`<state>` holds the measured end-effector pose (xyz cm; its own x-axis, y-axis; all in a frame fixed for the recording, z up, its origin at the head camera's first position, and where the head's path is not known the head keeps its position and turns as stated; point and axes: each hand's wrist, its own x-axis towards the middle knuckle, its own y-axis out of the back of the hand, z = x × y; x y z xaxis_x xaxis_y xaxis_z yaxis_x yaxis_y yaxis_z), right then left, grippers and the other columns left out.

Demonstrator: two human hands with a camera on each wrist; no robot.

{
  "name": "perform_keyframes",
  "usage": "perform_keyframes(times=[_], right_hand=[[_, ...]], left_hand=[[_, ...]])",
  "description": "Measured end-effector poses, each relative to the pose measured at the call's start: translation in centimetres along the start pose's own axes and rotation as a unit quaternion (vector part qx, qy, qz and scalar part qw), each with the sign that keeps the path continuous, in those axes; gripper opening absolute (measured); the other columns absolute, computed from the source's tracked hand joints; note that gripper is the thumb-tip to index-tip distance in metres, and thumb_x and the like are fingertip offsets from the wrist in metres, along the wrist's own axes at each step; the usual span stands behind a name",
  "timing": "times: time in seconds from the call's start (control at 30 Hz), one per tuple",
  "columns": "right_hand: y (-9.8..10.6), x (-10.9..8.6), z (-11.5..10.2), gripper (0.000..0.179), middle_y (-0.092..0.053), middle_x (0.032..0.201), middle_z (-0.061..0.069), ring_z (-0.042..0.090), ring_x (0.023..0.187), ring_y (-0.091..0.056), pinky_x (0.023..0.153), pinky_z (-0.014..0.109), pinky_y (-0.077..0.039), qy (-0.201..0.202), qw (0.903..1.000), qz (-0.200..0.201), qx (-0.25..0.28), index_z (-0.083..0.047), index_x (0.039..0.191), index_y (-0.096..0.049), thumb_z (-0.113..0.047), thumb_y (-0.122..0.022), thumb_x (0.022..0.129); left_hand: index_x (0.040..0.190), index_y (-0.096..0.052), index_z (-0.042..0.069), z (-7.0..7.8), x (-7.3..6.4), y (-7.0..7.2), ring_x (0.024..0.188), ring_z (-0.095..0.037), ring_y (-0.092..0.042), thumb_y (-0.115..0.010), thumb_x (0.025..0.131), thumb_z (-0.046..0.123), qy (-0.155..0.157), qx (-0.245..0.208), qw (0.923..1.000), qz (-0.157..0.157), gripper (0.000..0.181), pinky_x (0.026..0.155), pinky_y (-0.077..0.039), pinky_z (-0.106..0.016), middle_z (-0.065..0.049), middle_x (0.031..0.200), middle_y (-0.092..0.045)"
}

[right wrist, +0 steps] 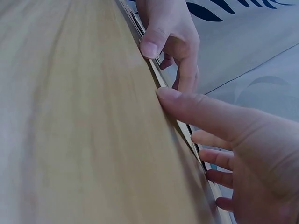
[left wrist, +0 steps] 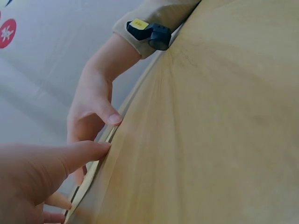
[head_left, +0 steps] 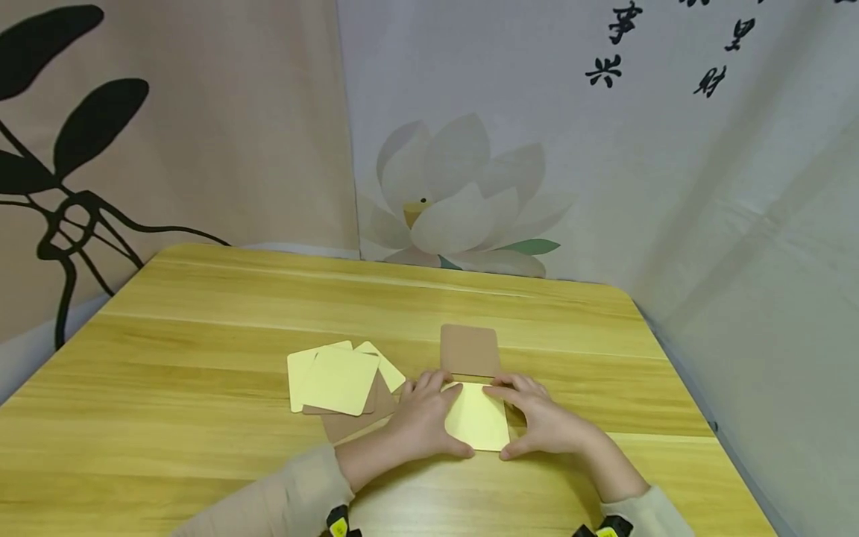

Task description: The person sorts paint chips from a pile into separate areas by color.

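Note:
A pale yellow square card (head_left: pixel 477 419) with rounded corners lies between my hands on the wooden table. My left hand (head_left: pixel 424 419) grips its left side, thumb at the near corner and fingers by the far one. On the opposite side my right hand (head_left: pixel 546 419) holds it the same way. Both thumbs touch the card's near edge at table level in the wrist views, where the left hand (left wrist: pixel 37 175) and right hand (right wrist: pixel 261 144) show close up. Just beyond the card, a brown square card (head_left: pixel 469 349) lies flat. Whether more cards lie underneath is hidden.
Left of my left hand is a loose, overlapping pile of yellow cards (head_left: pixel 338 379) and brown cards (head_left: pixel 352 425). The wooden table (head_left: pixel 201 358) ends at a printed cloth backdrop (head_left: pixel 463 186) with a lotus and black characters.

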<state>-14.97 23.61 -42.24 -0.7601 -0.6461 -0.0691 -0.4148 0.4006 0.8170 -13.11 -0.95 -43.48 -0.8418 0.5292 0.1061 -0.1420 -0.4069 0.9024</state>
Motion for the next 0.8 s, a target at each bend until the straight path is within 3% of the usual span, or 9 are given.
perform_keyframes(times=[0.3,0.5,0.8], right_hand=[[0.0,-0.1,-0.1,0.095,-0.031,0.147,0.007,0.035,0.132,-0.025,0.100,0.062,-0.023,0.007,1.0000,0.003,-0.001,-0.014,0.144,-0.043,-0.048,-0.084,0.066],[-0.3,0.1,-0.4,0.092,-0.029,0.149,0.005,0.032,0.134,-0.023,0.099,0.064,-0.025,-0.001,0.9994,0.033,0.008,-0.019,0.146,-0.042,-0.050,-0.081,0.069],[-1.0,1.2,-2.0,0.099,-0.029,0.151,0.013,0.035,0.136,-0.020,0.098,0.069,-0.022,-0.001,0.9959,0.091,0.001,-0.011,0.148,-0.036,-0.051,-0.080,0.070]], left_hand=[[0.138,-0.049,0.001,-0.7,-0.1,0.4,0.128,-0.030,-0.032,-0.077,0.063,0.061,-0.004,-0.037,0.9992,-0.013,0.100,0.096,-0.030,-0.050,-0.012,0.143,-0.038],[0.138,-0.050,0.004,-1.8,-0.4,1.1,0.130,-0.030,-0.031,-0.080,0.064,0.057,-0.016,-0.055,0.9983,0.008,0.096,0.098,-0.028,-0.051,-0.010,0.145,-0.037],[0.142,-0.047,0.011,-4.3,-1.7,2.4,0.131,-0.028,-0.030,-0.079,0.066,0.059,-0.040,-0.064,0.9969,0.020,0.096,0.099,-0.024,-0.057,-0.009,0.146,-0.036]])
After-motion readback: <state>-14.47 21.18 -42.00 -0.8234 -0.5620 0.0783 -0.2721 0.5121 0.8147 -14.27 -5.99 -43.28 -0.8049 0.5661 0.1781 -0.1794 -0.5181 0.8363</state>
